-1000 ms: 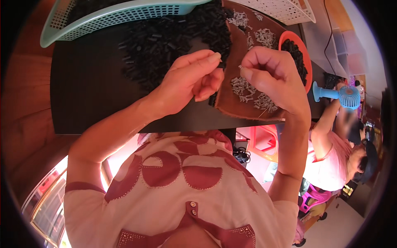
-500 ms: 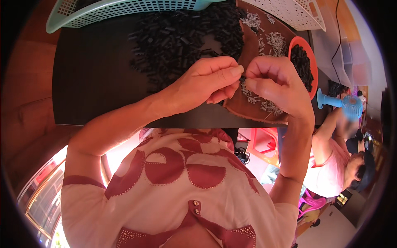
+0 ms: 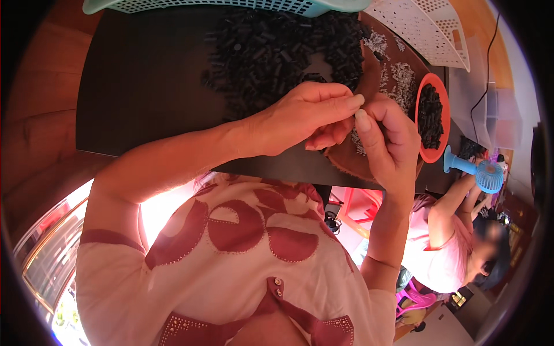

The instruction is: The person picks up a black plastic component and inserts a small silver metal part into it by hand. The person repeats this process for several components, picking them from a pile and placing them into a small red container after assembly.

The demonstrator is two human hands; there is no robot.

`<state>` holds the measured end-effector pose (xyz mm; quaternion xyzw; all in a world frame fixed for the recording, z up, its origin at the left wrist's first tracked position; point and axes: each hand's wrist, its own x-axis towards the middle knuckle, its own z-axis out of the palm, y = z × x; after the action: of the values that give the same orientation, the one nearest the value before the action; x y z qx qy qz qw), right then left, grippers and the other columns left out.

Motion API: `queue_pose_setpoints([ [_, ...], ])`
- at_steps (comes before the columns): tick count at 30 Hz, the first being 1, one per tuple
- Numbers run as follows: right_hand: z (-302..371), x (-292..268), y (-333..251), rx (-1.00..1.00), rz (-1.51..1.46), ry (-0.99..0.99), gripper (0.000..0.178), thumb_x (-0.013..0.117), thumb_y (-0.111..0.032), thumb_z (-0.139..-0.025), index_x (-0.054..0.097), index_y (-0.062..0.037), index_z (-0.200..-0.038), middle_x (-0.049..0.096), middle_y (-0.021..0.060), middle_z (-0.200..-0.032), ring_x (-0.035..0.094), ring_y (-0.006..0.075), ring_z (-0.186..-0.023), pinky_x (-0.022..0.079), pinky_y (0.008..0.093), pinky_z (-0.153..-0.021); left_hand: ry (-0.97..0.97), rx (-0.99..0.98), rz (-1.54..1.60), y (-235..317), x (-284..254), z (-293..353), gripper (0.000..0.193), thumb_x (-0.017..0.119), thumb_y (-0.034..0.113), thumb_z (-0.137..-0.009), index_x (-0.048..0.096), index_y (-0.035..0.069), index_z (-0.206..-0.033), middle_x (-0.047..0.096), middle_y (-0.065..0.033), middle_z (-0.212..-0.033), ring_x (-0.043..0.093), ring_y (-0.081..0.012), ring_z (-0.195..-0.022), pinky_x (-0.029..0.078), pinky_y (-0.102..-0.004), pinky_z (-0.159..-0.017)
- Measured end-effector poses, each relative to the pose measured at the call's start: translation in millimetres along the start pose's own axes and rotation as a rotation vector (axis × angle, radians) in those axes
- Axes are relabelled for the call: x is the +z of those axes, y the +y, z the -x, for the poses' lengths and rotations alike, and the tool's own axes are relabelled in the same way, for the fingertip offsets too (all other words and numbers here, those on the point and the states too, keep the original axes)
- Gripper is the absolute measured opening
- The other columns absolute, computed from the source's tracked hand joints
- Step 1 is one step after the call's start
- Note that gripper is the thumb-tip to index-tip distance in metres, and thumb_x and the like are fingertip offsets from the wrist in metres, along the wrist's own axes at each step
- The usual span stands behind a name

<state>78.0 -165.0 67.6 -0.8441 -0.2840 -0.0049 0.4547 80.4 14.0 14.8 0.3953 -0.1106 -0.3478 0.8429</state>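
Note:
Over the table's near edge, my left hand point(image 3: 314, 115) and my right hand point(image 3: 388, 138) meet fingertip to fingertip. Both are closed in a pinch of thumb and forefinger, and whatever sits between the tips is hidden or too small to name. Beyond my left hand spreads a heap of short black cylindrical pieces point(image 3: 271, 57). Under and past my right hand lies a brown cloth or hide point(image 3: 372, 78) with small silvery metal parts point(image 3: 402, 79) scattered in clusters. Close to the right of that hand, an orange-red bowl point(image 3: 420, 151) holds more black pieces.
A pale green perforated basket point(image 3: 208, 4) stands along the far edge, a white perforated basket point(image 3: 427, 34) at the far right. The dark tabletop point(image 3: 144, 86) extends left. Past the bowl are a small blue fan point(image 3: 487, 176) and another person in pink point(image 3: 441, 248).
Both hands appear farther right, as the whole view has shifted. My right thumb has come up against the left fingertips. A tiny dark piece visible between the hands earlier is hidden now.

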Motion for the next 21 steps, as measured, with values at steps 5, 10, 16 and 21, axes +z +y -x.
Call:
queue_pose_setpoints([
  [5,-2.3,-9.1,12.7,0.236,-0.108,0.082,0.013,0.057,-0.009,-0.091,0.053,-0.0004,-0.081,0.048,0.0031,-0.067,0.042,0.0087,-0.059,0.036,0.0216,-0.054,0.009,-0.038,0.027,-2.0,0.9,0.0,0.026,0.046,0.029,-0.098,0.053,0.004,-0.093,0.053,-0.0032,-0.071,0.042,-0.0080,-0.052,0.032,-0.0212,-0.045],
  [10,-47.0,-1.5,52.2,-0.159,0.348,0.084,0.007,0.060,-0.009,-0.086,0.058,-0.0033,-0.089,0.056,0.0096,-0.080,0.057,0.0241,-0.067,0.046,0.0335,-0.059,-0.055,-0.091,-0.084,2.2,8.6,3.9,0.024,0.048,0.026,-0.097,0.055,0.004,-0.092,0.055,-0.0039,-0.070,0.042,-0.0077,-0.051,0.032,-0.0211,-0.046],
  [16,-57.8,12.3,54.4,-0.123,0.711,-0.092,0.011,0.060,-0.012,-0.082,0.060,-0.0083,-0.092,0.055,0.0085,-0.089,0.059,0.0316,-0.077,0.049,0.0420,-0.063,-0.059,-0.078,-0.075,2.8,7.8,2.9,0.025,0.050,0.026,-0.096,0.057,0.002,-0.088,0.056,-0.0032,-0.069,0.044,-0.0059,-0.051,0.032,-0.0205,-0.045],
  [21,-60.4,9.2,50.4,-0.070,0.630,-0.087,0.009,0.061,-0.011,-0.082,0.060,-0.0056,-0.089,0.056,0.0093,-0.085,0.058,0.0311,-0.075,0.047,0.0396,-0.064,-0.073,-0.099,-0.066,-1.0,6.9,3.9,0.027,0.052,0.027,-0.095,0.059,0.002,-0.087,0.057,-0.0012,-0.067,0.045,-0.0044,-0.052,0.032,-0.0196,-0.045],
])
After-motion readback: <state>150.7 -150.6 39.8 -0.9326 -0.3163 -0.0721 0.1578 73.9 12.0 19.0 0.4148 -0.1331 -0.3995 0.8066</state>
